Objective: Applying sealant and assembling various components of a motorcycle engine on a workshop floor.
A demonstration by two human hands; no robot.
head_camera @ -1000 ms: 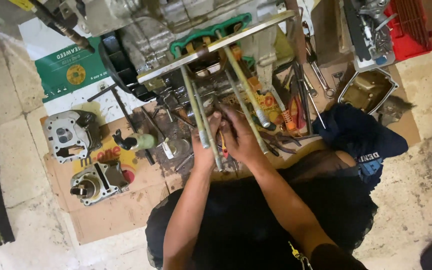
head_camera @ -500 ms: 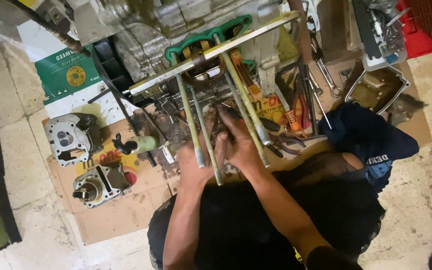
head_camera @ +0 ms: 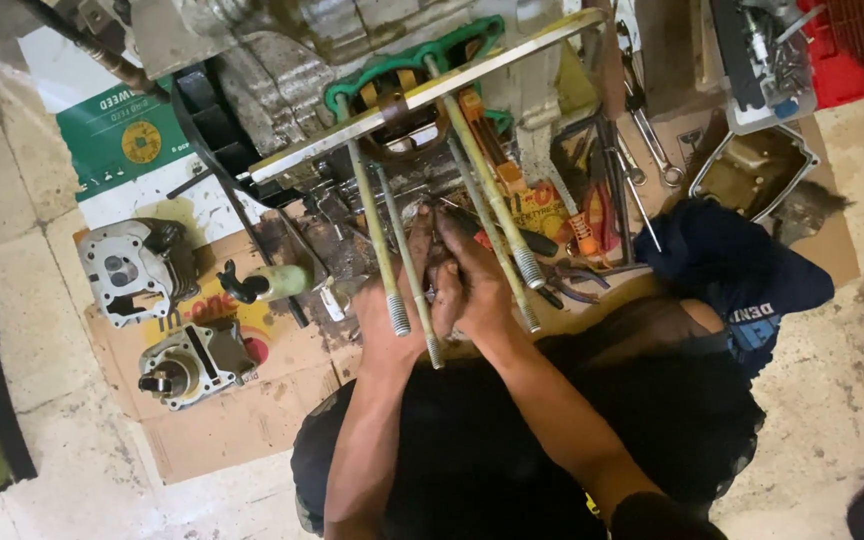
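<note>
Greasy metal fills our view from above: an engine block (head_camera: 352,60) with four long threaded studs (head_camera: 377,235) pointing toward us, a flat bar (head_camera: 422,95) laid across them. Our left hand (head_camera: 397,310) and right hand (head_camera: 472,285) sit pressed together between the middle studs, fingers curled around something small and dark; what exactly, we cannot tell. We judge the studs stiff, oily and slippery, best taken by the plain shaft, not the threads. On cardboard (head_camera: 222,430) over the tiled floor to the left lie a cylinder head (head_camera: 132,270) and cylinder (head_camera: 187,362); pliers (head_camera: 592,215) and spanners (head_camera: 652,150) lie on the right.
</note>
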